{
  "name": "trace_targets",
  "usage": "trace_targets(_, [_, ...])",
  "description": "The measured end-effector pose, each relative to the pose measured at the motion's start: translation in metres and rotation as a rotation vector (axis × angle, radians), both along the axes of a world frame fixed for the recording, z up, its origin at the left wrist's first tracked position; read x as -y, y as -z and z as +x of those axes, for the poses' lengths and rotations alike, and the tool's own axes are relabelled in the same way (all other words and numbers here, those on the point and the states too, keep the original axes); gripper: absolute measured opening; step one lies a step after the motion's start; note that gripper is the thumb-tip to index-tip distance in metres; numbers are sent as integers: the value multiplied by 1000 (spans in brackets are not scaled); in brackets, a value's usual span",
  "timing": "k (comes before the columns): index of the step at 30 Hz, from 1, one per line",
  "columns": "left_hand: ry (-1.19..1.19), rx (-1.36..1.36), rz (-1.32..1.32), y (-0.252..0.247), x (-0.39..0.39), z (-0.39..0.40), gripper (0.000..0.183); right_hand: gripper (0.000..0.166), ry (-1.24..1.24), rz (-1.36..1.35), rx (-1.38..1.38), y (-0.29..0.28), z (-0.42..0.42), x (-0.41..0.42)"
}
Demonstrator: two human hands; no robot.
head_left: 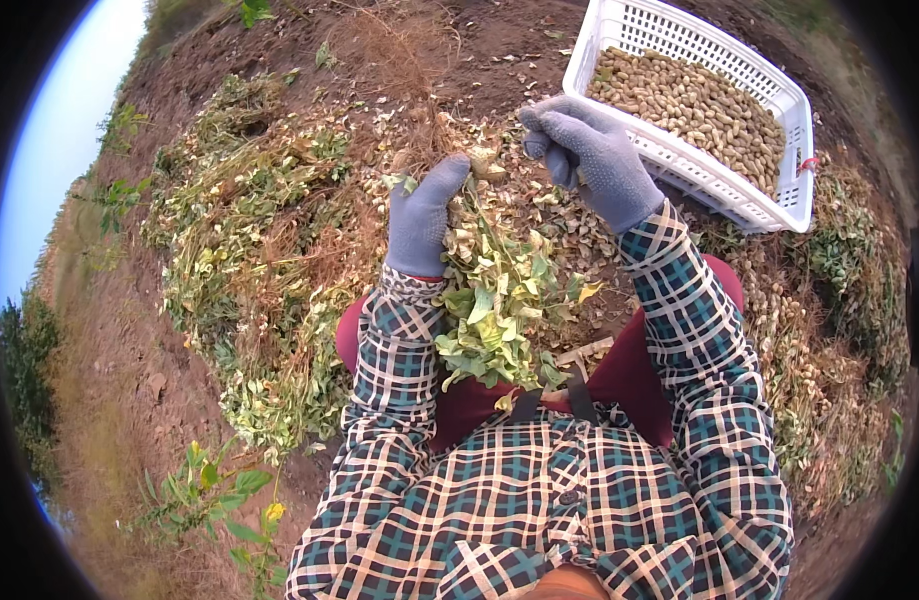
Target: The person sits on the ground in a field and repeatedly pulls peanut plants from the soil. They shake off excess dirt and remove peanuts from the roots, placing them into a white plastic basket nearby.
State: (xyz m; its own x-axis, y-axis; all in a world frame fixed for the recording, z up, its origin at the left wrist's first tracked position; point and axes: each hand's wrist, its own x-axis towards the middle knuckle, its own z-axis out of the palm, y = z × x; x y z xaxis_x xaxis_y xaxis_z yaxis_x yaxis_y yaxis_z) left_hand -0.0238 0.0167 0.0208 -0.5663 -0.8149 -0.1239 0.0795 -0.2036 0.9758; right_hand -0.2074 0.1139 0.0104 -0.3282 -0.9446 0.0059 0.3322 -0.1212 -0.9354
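My left hand [423,214], in a grey dotted glove, grips a peanut plant near its root end. The plant's thin brown roots [428,124] point away from me, and its yellow-green leaves [493,322] hang back towards my lap. A few pale peanut pods [488,163] show just right of the left thumb. My right hand [591,154], gloved the same way, is apart from the plant, beside the near left corner of a white plastic crate [718,169]. Its fingers are curled in, and whatever may be inside them is hidden. Unshelled peanuts [684,112] lie in the crate.
Piled peanut plants [257,255] cover the ground at left. More pulled plants with pods [827,375] lie at right, below the crate. Dry leaf litter [564,232] and brown soil [504,45] stretch ahead. A leafy green weed [234,510] grows at lower left.
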Motion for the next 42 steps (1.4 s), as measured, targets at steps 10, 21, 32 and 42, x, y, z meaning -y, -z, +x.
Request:
trace_targets(10, [177,50,13,9,-7,6,21,32,-140,34,-555,0,25,2])
trace_targets(21, [290,-449,433,31,6,10,34,38,-569,-547,814,20,17,5])
trace_targets(32, [147,-325,505,6,-5,-9,32,50,-88,163,248,15,30,1])
trace_targets(42, [434,-490,467,25,-4,-1,28,33,-210,34,404,11,43,1])
